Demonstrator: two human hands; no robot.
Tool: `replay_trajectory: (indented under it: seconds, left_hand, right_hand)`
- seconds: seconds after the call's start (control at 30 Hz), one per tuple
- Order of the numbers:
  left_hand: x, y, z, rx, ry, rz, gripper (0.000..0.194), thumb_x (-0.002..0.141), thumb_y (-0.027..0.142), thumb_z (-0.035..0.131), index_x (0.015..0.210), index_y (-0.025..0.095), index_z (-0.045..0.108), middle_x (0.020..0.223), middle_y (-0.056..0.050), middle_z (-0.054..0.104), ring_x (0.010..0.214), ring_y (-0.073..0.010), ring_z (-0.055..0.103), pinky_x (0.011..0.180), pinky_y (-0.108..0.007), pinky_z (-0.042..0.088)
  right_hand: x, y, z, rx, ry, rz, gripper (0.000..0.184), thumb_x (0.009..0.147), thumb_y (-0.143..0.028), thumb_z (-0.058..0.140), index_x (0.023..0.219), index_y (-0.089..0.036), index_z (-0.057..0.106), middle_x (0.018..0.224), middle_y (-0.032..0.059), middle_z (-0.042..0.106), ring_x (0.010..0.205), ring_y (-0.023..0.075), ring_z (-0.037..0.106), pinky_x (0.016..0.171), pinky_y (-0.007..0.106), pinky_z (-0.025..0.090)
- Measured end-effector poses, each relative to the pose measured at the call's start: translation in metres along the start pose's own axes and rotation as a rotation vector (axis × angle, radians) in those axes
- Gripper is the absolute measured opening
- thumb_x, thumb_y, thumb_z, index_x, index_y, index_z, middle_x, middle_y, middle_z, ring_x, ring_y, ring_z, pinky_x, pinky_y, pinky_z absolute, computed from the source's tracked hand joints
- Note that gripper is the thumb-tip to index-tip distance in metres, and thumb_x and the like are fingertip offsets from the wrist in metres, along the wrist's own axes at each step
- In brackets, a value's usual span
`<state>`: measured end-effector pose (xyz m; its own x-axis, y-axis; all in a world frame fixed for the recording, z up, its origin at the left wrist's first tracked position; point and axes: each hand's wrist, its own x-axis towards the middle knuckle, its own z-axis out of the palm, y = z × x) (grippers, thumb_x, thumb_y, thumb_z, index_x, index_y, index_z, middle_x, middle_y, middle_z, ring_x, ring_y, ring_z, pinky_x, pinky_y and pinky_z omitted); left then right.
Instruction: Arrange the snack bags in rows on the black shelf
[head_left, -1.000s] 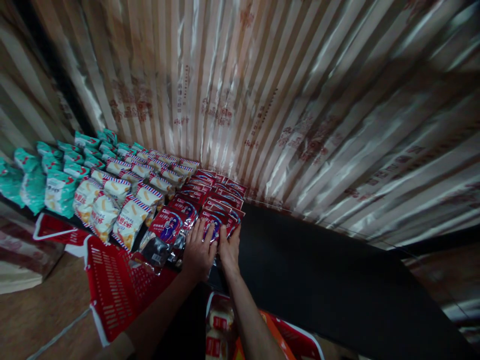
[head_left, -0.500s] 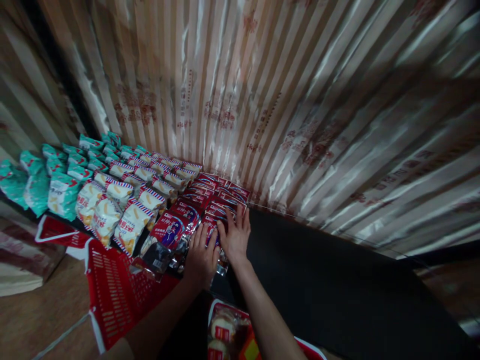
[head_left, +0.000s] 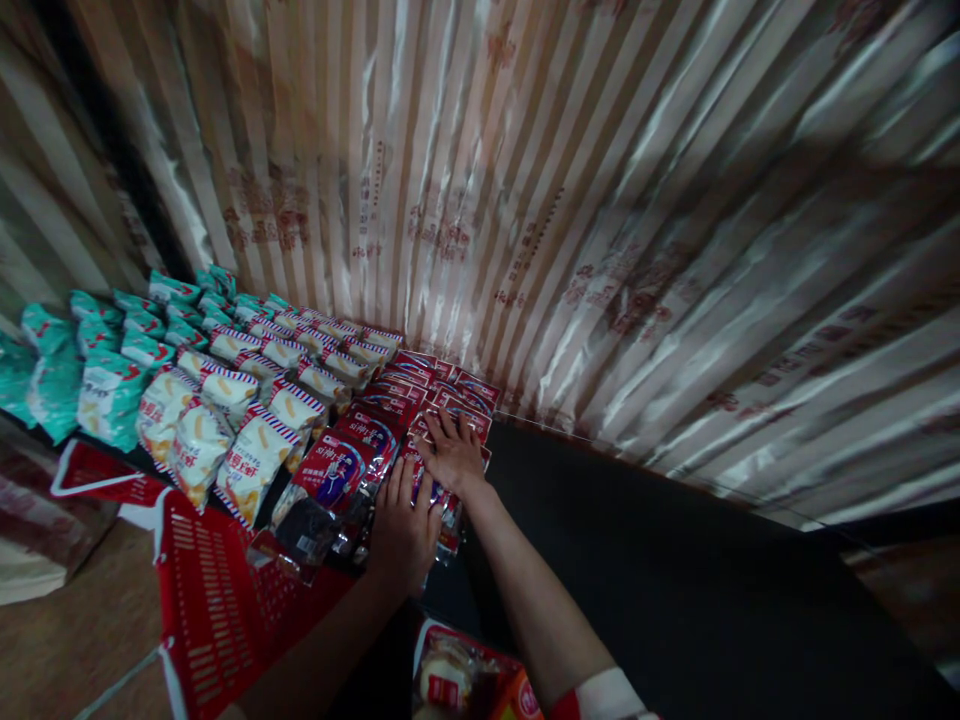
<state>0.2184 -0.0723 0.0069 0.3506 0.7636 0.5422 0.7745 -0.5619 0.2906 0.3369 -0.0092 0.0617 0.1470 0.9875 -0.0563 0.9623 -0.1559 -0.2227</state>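
Rows of dark red snack packets (head_left: 367, 430) with shiny clear lower ends lie overlapping on a black shelf (head_left: 600, 540). Flat on the nearer packets of the right-hand column rests my left hand (head_left: 405, 520), its fingers stretched forward. My right hand (head_left: 452, 455) lies just beyond it on the same column, palm down with fingers spread. Neither hand is gripped round a packet. Parts of the packets under both palms are hidden.
White snack bags with striped edges (head_left: 259, 465) stand left of the red packets, and green bags (head_left: 112, 395) farther left. Red baskets (head_left: 202, 600) sit below the shelf edge; one holds packaged round food (head_left: 446, 675). A striped plastic curtain (head_left: 465, 200) hangs behind.
My right hand has shifted slightly left across the packets, its fingers now pointing more to the left. My left hand stays on the nearer packets. The view has moved a little.
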Motion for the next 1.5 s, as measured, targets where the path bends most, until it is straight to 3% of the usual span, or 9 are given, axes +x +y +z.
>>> replay_trajectory:
  seconds: [0.43, 0.6, 0.8, 0.93, 1.1, 1.23, 1.5]
  left_hand:
    - [-0.0007, -0.002, 0.0027, -0.005, 0.004, 0.026, 0.039, 0.087, 0.026, 0.047, 0.123, 0.012, 0.053, 0.135, -0.021, 0.046, 0.129, -0.0326, 0.038, 0.099, -0.05, 0.04]
    - [-0.0009, -0.0024, 0.0017, -0.031, -0.015, 0.048, 0.041, 0.088, 0.027, 0.047, 0.125, 0.012, 0.051, 0.137, -0.02, 0.044, 0.132, -0.0317, 0.034, 0.101, -0.048, 0.039]
    - [-0.0008, -0.0021, 0.0006, -0.049, -0.005, 0.042, 0.041, 0.087, 0.027, 0.048, 0.125, 0.013, 0.051, 0.137, -0.019, 0.045, 0.132, -0.0312, 0.035, 0.102, -0.048, 0.039]
    - [-0.0001, -0.0021, -0.0002, -0.044, -0.01, 0.045, 0.042, 0.087, 0.026, 0.048, 0.126, 0.012, 0.049, 0.138, -0.019, 0.044, 0.132, -0.0316, 0.034, 0.101, -0.049, 0.039]
    - [0.0, -0.0012, -0.0008, -0.021, -0.024, 0.046, 0.041, 0.086, 0.025, 0.048, 0.126, 0.013, 0.049, 0.136, -0.019, 0.045, 0.131, -0.0314, 0.035, 0.1, -0.051, 0.04]
    - [-0.0009, -0.0004, -0.0008, -0.02, -0.027, 0.042, 0.04, 0.087, 0.026, 0.048, 0.126, 0.015, 0.049, 0.136, -0.019, 0.045, 0.131, -0.0308, 0.036, 0.1, -0.051, 0.04]
    - [-0.0024, -0.001, -0.0006, -0.035, -0.043, 0.049, 0.041, 0.088, 0.026, 0.046, 0.127, 0.015, 0.048, 0.139, -0.018, 0.043, 0.132, -0.0305, 0.035, 0.101, -0.049, 0.04]
  right_hand:
    - [-0.0024, -0.001, -0.0009, -0.029, 0.028, 0.049, 0.056, 0.089, -0.058, 0.025, 0.139, -0.035, 0.034, 0.151, -0.0044, 0.026, 0.139, 0.028, 0.013, 0.108, 0.047, 0.018]
    - [-0.0057, 0.0002, 0.0005, -0.006, 0.095, 0.061, 0.055, 0.089, -0.058, 0.025, 0.137, -0.035, 0.038, 0.15, -0.006, 0.029, 0.139, 0.0286, 0.015, 0.109, 0.047, 0.018]
    - [-0.0064, 0.0012, -0.0001, -0.013, 0.068, 0.059, 0.055, 0.089, -0.057, 0.027, 0.137, -0.033, 0.038, 0.149, -0.0034, 0.03, 0.139, 0.0278, 0.014, 0.108, 0.047, 0.019]
    - [-0.0028, 0.001, -0.0026, -0.067, 0.153, -0.062, 0.052, 0.09, -0.049, 0.033, 0.136, -0.025, 0.042, 0.151, -0.0014, 0.027, 0.141, 0.0259, 0.006, 0.112, 0.046, 0.009]
    - [0.0014, 0.002, -0.0079, -0.091, 0.133, -0.269, 0.044, 0.092, -0.038, 0.033, 0.134, -0.029, 0.044, 0.147, -0.0045, 0.035, 0.141, 0.0208, 0.006, 0.113, 0.043, 0.008]
    - [-0.001, 0.004, -0.0083, -0.093, 0.128, -0.241, 0.045, 0.094, -0.041, 0.028, 0.132, -0.027, 0.048, 0.141, -0.0021, 0.045, 0.139, 0.0218, 0.014, 0.112, 0.043, 0.011]
    - [-0.0041, 0.0052, -0.005, -0.077, 0.137, -0.21, 0.048, 0.094, -0.044, 0.025, 0.127, -0.024, 0.053, 0.136, -0.0006, 0.05, 0.133, 0.023, 0.026, 0.109, 0.04, 0.019]
